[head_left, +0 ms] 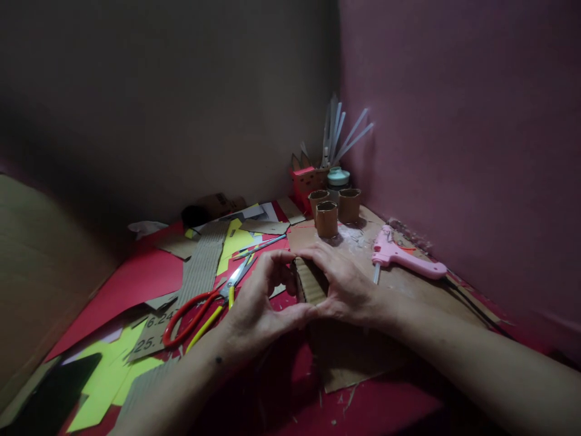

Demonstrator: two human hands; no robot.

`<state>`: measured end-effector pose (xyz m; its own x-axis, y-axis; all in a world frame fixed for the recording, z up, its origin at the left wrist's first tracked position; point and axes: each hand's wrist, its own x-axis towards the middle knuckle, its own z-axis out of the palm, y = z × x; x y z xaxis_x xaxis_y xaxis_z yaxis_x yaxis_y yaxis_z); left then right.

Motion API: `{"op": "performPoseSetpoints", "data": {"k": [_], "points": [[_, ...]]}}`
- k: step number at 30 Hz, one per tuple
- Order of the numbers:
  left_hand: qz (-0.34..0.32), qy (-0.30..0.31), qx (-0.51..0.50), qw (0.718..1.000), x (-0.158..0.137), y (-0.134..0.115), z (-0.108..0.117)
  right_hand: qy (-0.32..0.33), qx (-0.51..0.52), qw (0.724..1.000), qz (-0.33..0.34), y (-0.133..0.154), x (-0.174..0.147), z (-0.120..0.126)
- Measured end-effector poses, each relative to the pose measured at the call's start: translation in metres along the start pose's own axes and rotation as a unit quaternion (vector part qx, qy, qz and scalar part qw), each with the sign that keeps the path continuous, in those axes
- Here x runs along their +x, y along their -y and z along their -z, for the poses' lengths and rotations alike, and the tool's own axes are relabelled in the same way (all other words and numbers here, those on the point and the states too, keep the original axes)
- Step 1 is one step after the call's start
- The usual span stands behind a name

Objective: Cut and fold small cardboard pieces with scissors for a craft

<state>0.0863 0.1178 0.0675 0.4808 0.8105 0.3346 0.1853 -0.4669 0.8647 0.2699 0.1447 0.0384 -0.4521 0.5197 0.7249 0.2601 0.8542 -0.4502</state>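
Note:
A small ribbed cardboard piece (311, 281) is held upright between my two hands, at the middle of the view. My left hand (261, 297) grips its left side, thumb at the lower edge and fingertips at the upper edge. On the other side, my right hand (342, 284) curls round the piece, with its thumb tip meeting the left thumb. Part of the piece is hidden behind the right fingers. Beneath the hands a flat cardboard sheet (351, 363) lies on the red surface. Scissors with red handles (190, 312) lie just left of my left hand, beside a yellow-handled tool (211, 324).
A pink glue gun (402, 257) lies at the right. Several short cardboard tubes (327, 221) stand at the back, near a red holder (303, 184), a jar with a pale lid (338, 177) and clear glue sticks (351, 136). Yellow paper scraps (111, 363) spread over the left.

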Motion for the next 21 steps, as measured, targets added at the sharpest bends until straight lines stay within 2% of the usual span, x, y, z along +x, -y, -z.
{"op": "performPoseSetpoints", "data": {"k": [5,12,18,21], "points": [[0.001,0.011,0.021,1.000,-0.0010,-0.0011,0.0019,0.034,0.001,0.999,-0.037,0.0021,0.0010,0.0025],[-0.025,0.039,0.066,0.997,-0.0002,-0.0006,0.0057,0.033,0.005,0.998,-0.044,0.0026,0.0003,0.0014],[-0.035,0.046,0.162,0.985,0.0014,-0.0029,0.0050,0.077,-0.004,0.995,-0.067,-0.0005,-0.0012,0.0009],[-0.048,0.047,0.190,0.979,0.0024,-0.0010,0.0077,0.092,0.040,0.991,-0.090,-0.0010,-0.0001,0.0026]]}}
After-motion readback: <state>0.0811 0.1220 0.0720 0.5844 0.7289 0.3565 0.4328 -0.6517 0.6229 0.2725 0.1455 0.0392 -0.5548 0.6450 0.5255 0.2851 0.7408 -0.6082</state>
